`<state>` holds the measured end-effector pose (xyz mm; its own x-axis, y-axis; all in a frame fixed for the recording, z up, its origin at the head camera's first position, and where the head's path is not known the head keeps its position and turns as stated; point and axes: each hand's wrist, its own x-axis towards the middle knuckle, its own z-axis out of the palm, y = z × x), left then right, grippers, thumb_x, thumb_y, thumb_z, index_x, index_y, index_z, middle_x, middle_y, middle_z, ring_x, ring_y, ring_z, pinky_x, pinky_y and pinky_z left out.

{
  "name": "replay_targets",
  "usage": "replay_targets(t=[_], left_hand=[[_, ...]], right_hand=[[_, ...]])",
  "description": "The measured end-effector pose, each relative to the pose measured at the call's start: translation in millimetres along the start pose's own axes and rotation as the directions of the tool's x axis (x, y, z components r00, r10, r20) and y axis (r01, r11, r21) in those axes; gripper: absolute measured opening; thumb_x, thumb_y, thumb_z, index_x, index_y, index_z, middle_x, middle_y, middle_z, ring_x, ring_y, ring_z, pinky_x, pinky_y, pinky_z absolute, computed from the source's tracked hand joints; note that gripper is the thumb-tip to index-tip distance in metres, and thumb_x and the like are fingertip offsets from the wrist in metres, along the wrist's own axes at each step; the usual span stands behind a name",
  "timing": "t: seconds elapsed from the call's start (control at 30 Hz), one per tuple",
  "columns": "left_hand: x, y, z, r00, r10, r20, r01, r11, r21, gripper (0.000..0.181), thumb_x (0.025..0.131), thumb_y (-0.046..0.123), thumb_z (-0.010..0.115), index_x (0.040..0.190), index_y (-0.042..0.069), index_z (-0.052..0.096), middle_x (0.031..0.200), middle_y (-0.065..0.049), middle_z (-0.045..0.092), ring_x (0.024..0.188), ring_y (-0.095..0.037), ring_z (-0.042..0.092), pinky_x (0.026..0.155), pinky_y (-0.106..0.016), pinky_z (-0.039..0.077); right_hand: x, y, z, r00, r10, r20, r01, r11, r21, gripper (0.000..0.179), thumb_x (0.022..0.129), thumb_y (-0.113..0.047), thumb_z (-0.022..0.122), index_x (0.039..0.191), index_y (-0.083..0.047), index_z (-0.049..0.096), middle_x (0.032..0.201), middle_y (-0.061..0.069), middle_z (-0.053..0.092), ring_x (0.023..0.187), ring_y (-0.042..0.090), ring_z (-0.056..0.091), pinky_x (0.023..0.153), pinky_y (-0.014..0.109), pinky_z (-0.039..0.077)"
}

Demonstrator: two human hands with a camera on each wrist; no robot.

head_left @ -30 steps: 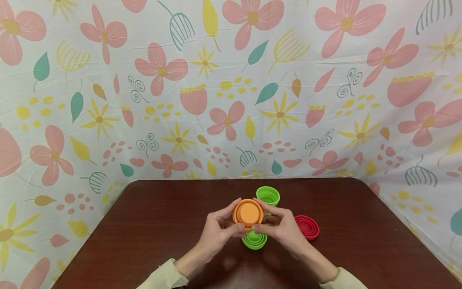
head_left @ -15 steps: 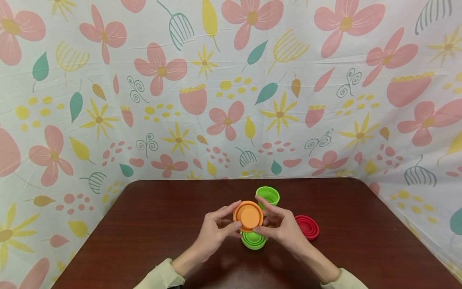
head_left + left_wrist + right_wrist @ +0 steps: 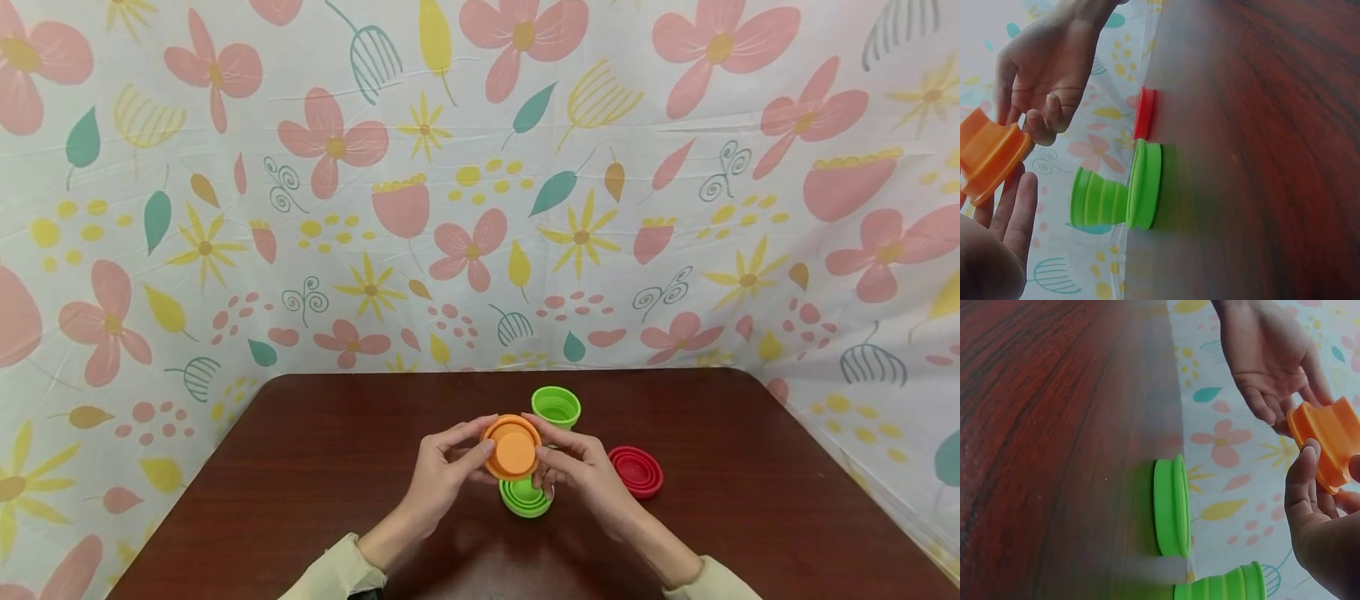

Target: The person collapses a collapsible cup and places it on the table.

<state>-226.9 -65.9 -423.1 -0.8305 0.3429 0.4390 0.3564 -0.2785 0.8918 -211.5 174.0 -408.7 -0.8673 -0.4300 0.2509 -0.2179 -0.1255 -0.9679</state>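
Observation:
An orange collapsible cup [image 3: 514, 450] is held up above the table between both hands, its flat base facing the head camera. It looks partly folded: in the left wrist view, a stepped wall of the orange cup [image 3: 988, 153] stands out from its wide rim. My left hand [image 3: 437, 479] grips its left side, thumb on the near face and fingers behind. On the right side, my right hand [image 3: 588, 475] pinches it between thumb and fingers. Below it lies a flattened green collapsible cup [image 3: 525, 500], partly hidden by the orange one.
An extended green cup [image 3: 557, 407] stands farther back on the table, mouth up. To the right lies a flattened red cup [image 3: 636, 472]. The dark brown wooden table [image 3: 315, 467] meets a flower-patterned cloth [image 3: 480, 333] behind.
Both thumbs have moved up from the orange cup's lower rim to its sides. The cup has tilted and shifted slightly left. The cups on the table have not moved.

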Motion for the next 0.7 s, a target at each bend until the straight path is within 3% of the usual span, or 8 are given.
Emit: replay_targets(t=[0.13, 0.33, 0.47, 0.7], left_hand=[[0.3, 2.5, 2.1, 1.000, -0.015, -0.016, 0.015, 1.000, 0.022, 0.039, 0.102, 0.004, 0.069, 0.141, -0.001, 0.066, 0.121, -0.023, 0.065, 0.093, -0.027, 0.076, 0.077, -0.066, 0.058], [1.5, 2.9, 3.4, 1.000, -0.010, 0.003, 0.010, 1.000, 0.016, 0.040, 0.104, 0.006, 0.066, 0.143, -0.003, 0.063, 0.121, -0.022, 0.064, 0.098, -0.025, 0.075, 0.078, -0.059, 0.061], [1.5, 3.2, 4.2, 1.000, -0.014, -0.008, 0.014, 1.000, 0.015, 0.037, 0.105, 0.006, 0.066, 0.141, -0.002, 0.066, 0.119, -0.021, 0.066, 0.099, -0.025, 0.075, 0.077, -0.050, 0.064], [1.3, 4.6, 5.6, 0.999, -0.019, -0.032, 0.019, 1.000, 0.000, 0.035, 0.103, 0.006, 0.068, 0.137, -0.003, 0.068, 0.117, -0.019, 0.067, 0.099, -0.028, 0.074, 0.076, -0.048, 0.065]], right_hand=[[0.6, 0.5, 1.1, 0.999, 0.009, -0.034, -0.009, 1.000, -0.007, 0.048, 0.111, -0.018, 0.056, 0.157, -0.005, 0.050, 0.091, 0.008, 0.067, 0.073, 0.017, 0.064, 0.062, 0.027, 0.057], [0.7, 0.3, 2.0, 0.997, 0.008, -0.076, -0.012, 0.999, -0.051, 0.048, 0.111, -0.019, 0.057, 0.156, -0.004, 0.051, 0.089, 0.011, 0.068, 0.070, 0.017, 0.064, 0.061, 0.029, 0.059], [0.9, 0.6, 2.5, 0.997, 0.014, -0.081, -0.020, 0.998, -0.067, 0.047, 0.110, -0.019, 0.058, 0.155, -0.004, 0.052, 0.090, 0.013, 0.067, 0.069, 0.018, 0.063, 0.061, 0.030, 0.060], [0.7, -0.1, 2.0, 0.997, 0.006, -0.079, -0.013, 0.996, -0.083, 0.046, 0.110, -0.018, 0.059, 0.154, -0.004, 0.054, 0.091, 0.013, 0.067, 0.068, 0.019, 0.063, 0.062, 0.034, 0.062]])
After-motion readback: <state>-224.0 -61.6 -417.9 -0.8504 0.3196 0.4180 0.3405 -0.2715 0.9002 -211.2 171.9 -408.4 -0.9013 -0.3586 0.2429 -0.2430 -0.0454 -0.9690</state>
